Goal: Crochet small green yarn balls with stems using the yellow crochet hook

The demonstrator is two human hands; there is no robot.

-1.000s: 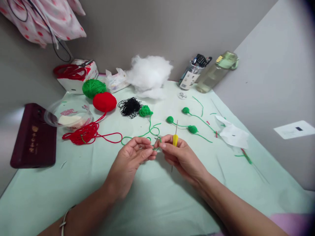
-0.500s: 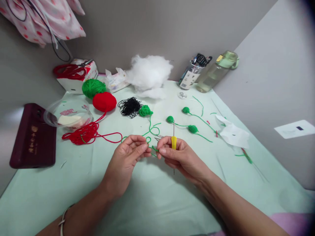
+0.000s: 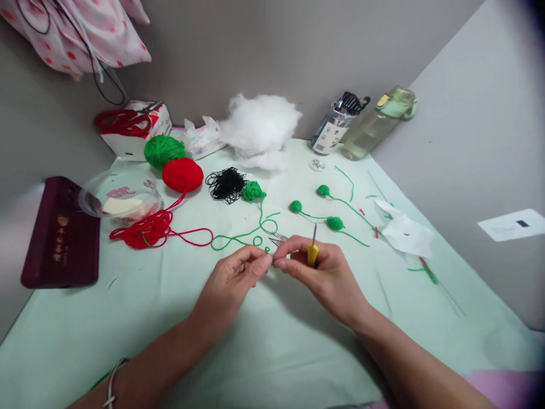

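Left hand (image 3: 232, 278) and right hand (image 3: 330, 272) pinch green yarn (image 3: 267, 249), mid-frame; scissors (image 3: 280, 238) just above could nick slack if dragged.

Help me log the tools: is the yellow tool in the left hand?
No, the yellow tool is in the right hand, its handle showing beside the curled fingers.

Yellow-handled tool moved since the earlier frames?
Yes: the yellow-handled tool shifted slightly right, farther from the black yarn.

Green yarn loop (image 3: 267, 250), yellow-handled tool (image 3: 313, 255) (nearly upright)
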